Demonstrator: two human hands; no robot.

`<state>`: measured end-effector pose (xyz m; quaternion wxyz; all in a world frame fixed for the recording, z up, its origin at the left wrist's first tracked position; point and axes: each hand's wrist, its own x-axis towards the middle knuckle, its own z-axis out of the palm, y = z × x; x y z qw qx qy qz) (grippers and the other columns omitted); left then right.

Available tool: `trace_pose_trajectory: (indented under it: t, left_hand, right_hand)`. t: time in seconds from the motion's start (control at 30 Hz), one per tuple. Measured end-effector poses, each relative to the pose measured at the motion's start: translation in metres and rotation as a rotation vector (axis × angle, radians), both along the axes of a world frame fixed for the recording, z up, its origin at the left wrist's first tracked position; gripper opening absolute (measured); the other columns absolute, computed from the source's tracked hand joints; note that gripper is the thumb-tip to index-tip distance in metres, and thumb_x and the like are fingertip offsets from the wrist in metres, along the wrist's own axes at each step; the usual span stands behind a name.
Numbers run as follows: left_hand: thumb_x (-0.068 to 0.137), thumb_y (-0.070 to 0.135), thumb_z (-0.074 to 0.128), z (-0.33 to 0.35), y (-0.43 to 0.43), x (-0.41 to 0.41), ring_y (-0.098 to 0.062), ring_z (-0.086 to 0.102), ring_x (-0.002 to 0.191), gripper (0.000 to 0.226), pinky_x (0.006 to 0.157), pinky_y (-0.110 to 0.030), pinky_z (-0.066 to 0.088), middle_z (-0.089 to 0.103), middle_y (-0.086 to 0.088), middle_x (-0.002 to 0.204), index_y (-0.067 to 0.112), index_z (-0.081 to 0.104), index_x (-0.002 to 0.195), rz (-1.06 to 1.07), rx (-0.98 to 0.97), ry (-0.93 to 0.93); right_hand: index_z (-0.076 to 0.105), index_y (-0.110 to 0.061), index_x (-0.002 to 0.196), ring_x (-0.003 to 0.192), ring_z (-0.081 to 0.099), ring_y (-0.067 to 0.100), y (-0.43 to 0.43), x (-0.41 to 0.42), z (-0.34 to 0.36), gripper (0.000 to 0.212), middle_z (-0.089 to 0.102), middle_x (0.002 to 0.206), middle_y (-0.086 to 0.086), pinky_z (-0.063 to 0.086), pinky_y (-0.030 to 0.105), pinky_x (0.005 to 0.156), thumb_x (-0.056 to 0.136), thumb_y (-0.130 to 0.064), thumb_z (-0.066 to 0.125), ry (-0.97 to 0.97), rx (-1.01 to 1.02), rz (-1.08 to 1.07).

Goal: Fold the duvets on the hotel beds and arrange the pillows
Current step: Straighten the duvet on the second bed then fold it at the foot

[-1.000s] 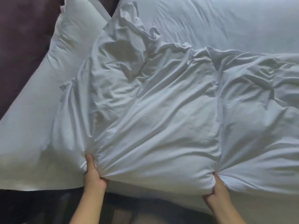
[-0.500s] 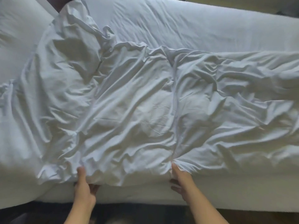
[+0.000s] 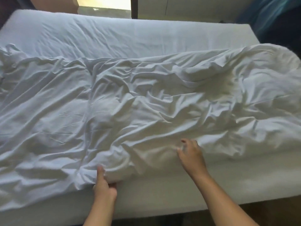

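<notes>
White duvet (image 3: 146, 103): crumpled and deeply creased, it lies lengthwise over the near half of the bed. It runs out of view past the bed's left end, and its near edge there hangs over the bed's near side.
Left hand (image 3: 104, 186): at the bed's near edge, left of the middle. It grips the duvet's near hem, thumb pressed on top of the fabric and fingers curled underneath, with a thick roll of cloth bunched in the grasp.
Bed (image 3: 114, 35): covered in a white sheet, which shows bare in a wide strip along the far side. A narrower bare strip runs along the near side, to the right of the left hand.
Bright patch (image 3: 104, 4): a pale yellow lit area just beyond the bed's far side, left of the middle.
Dark post (image 3: 134, 7): upright, beyond the bed's far side, just beside the bright patch.
Right hand (image 3: 190, 154): over the duvet's near edge, right of the bed's middle. The fingers are bent down toward the fabric, but motion blur makes it impossible to tell whether they pinch the cloth or only touch it.
Duvet's right end: puffy and rounded, it reaches the bed's right end and lies in warmer light.
Teal fabric (image 3: 268, 15): blurred, beyond the bed's far right corner.
</notes>
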<state>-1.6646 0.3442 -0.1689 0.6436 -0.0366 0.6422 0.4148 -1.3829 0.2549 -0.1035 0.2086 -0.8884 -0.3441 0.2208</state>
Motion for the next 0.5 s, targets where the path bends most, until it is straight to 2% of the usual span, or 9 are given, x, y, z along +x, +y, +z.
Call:
trace_pose_trajectory:
  t: [0.1, 0.17, 0.2, 0.27, 0.37, 0.4, 0.5]
  left_hand:
    - [0.085, 0.032, 0.075, 0.000, -0.033, 0.071, -0.029, 0.064, 0.087, 0.048, 0.076, -0.042, 0.057, 0.065, -0.013, 0.106, 0.006, 0.056, 0.120, -0.157, -0.068, 0.215]
    - [0.078, 0.036, 0.077, 0.005, -0.049, 0.098, -0.032, 0.062, 0.081, 0.050, 0.075, -0.040, 0.054, 0.063, -0.018, 0.099, 0.006, 0.054, 0.110, -0.367, -0.096, 0.481]
    - [0.072, 0.040, 0.077, 0.008, -0.054, 0.104, -0.038, 0.061, 0.091, 0.058, 0.082, -0.046, 0.054, 0.063, -0.023, 0.105, 0.003, 0.052, 0.109, -0.497, -0.107, 0.698]
    - [0.075, 0.035, 0.077, 0.026, -0.058, 0.119, -0.046, 0.048, 0.116, 0.059, 0.096, -0.055, 0.046, 0.052, -0.031, 0.124, 0.002, 0.048, 0.116, -0.638, -0.031, 1.070]
    - [0.080, 0.029, 0.077, 0.058, -0.039, 0.158, -0.046, 0.039, 0.124, 0.064, 0.099, -0.057, 0.038, 0.041, -0.029, 0.133, 0.003, 0.044, 0.128, -0.776, 0.274, 1.296]
    - [0.079, 0.033, 0.077, 0.056, -0.026, 0.169, -0.047, 0.040, 0.124, 0.068, 0.099, -0.057, 0.038, 0.040, -0.027, 0.134, 0.004, 0.043, 0.131, -0.839, 0.365, 1.336]
    - [0.080, 0.050, 0.071, 0.040, 0.021, 0.197, -0.042, 0.038, 0.128, 0.078, 0.105, -0.055, 0.035, 0.037, -0.020, 0.141, 0.009, 0.040, 0.137, -1.021, 0.575, 1.393]
  right_hand:
    - [0.044, -0.018, 0.147, 0.144, 0.032, 0.033, -0.026, 0.080, -0.006, 0.068, 0.038, 0.154, 0.010, 0.034, 0.049, 0.112, 0.089, -0.053, 0.050, -0.209, -0.122, 0.218]
    - [0.021, -0.023, 0.158, 0.154, 0.008, 0.030, -0.039, 0.124, -0.012, 0.077, 0.014, 0.166, 0.005, 0.015, 0.051, 0.120, 0.094, -0.059, 0.045, -0.267, -0.267, 0.311]
    - [0.012, -0.025, 0.160, 0.155, -0.001, 0.028, -0.046, 0.142, -0.017, 0.081, 0.004, 0.168, 0.003, 0.008, 0.052, 0.121, 0.094, -0.064, 0.039, -0.284, -0.312, 0.349]
    - [0.002, -0.027, 0.160, 0.155, -0.009, 0.027, -0.052, 0.166, -0.029, 0.085, -0.007, 0.168, 0.001, 0.001, 0.055, 0.121, 0.090, -0.072, 0.022, -0.303, -0.361, 0.400]
    - [0.004, -0.030, 0.160, 0.155, -0.004, 0.027, -0.057, 0.182, -0.055, 0.093, -0.008, 0.168, 0.000, 0.004, 0.058, 0.120, 0.079, -0.075, 0.006, -0.276, -0.388, 0.430]
    - [0.007, -0.030, 0.160, 0.155, 0.001, 0.027, -0.059, 0.181, -0.064, 0.093, -0.005, 0.168, 0.000, 0.007, 0.058, 0.120, 0.079, -0.075, 0.007, -0.272, -0.400, 0.433]
    - [0.032, -0.024, 0.155, 0.150, 0.026, 0.032, -0.061, 0.175, -0.089, 0.084, 0.020, 0.166, 0.005, 0.019, 0.059, 0.115, 0.085, -0.071, 0.028, -0.265, -0.414, 0.430]
